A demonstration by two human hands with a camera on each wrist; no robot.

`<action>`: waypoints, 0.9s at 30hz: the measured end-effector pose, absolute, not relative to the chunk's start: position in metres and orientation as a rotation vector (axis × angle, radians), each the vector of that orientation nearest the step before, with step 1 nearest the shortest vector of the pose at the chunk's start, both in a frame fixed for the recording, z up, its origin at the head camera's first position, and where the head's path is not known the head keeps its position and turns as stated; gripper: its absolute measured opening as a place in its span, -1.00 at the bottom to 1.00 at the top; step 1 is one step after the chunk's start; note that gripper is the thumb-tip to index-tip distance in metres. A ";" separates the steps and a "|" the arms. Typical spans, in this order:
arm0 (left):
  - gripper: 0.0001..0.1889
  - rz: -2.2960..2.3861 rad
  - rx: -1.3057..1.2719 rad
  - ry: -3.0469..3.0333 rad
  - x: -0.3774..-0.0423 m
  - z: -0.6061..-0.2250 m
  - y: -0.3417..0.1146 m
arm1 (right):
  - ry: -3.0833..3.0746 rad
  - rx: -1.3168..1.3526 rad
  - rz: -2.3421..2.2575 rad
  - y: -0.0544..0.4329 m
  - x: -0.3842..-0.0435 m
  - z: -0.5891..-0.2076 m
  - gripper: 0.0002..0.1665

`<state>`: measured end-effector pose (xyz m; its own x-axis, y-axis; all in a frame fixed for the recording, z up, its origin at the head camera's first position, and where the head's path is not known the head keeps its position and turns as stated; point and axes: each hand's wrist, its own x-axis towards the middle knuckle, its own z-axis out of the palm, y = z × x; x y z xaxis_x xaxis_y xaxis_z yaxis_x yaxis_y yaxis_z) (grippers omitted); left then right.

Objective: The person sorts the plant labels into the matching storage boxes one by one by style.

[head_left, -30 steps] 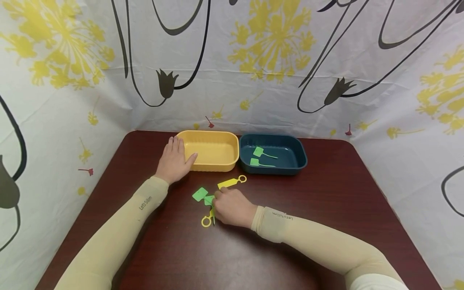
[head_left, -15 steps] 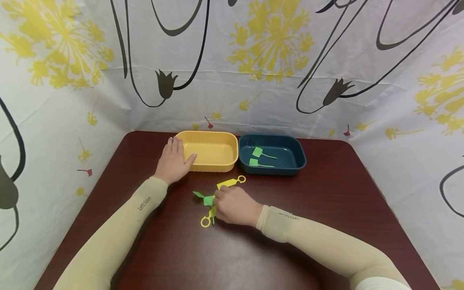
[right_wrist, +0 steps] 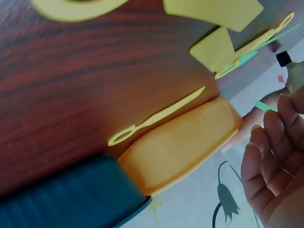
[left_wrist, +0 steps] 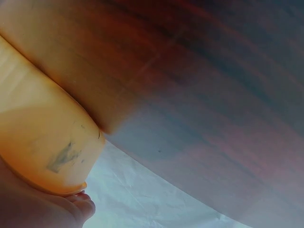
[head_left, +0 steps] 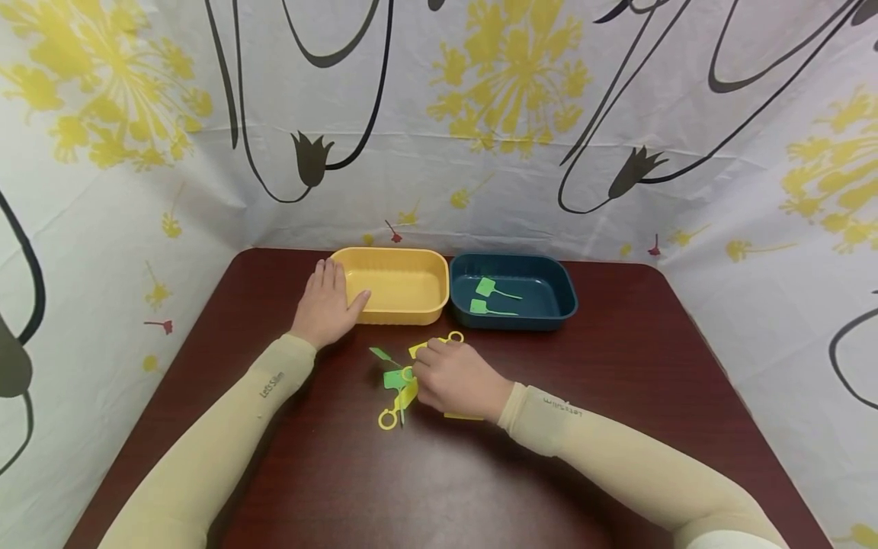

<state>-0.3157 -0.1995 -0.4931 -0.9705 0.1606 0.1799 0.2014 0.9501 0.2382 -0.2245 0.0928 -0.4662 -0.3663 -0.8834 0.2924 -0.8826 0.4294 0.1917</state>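
Observation:
My left hand [head_left: 322, 309] lies with straight fingers over the left end of the yellow tray [head_left: 405, 315], thumb along its front rim. My right hand [head_left: 461, 381] is curled and pinches the thin tail of a green plastic tag [head_left: 381, 354], whose square end is tilted nearly edge-on. Below it on the table lie another green tag [head_left: 394, 380] and a yellow ring-ended tag [head_left: 406, 395]. A second yellow ring tag [head_left: 418, 349] lies just in front of the yellow tray, partly behind my right hand. Beneath that wrist the edge of another yellow piece [head_left: 463, 416] shows.
A dark blue tray [head_left: 514, 322] stands against the yellow one on the right, with two green tags [head_left: 485, 287] inside. Both trays sit near the back edge of the dark red wooden table [head_left: 329, 473]. Patterned fabric [head_left: 507, 191] hangs behind and on both sides.
The square end of the pinched green tag has tipped up from lying flat and shifted slightly right. My right hand has moved a little right, uncovering more yellow pieces. The left hand stays put.

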 end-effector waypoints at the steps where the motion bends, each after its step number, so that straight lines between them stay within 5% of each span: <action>1: 0.06 -0.384 -0.275 -2.945 -0.316 -0.493 -0.199 | -2.331 1.504 -0.005 0.094 -0.225 -0.465 -0.83; 27: 0.04 -0.349 -0.262 -2.960 -0.315 -0.490 -0.197 | -2.362 1.320 0.092 0.123 -0.251 -0.444 -0.84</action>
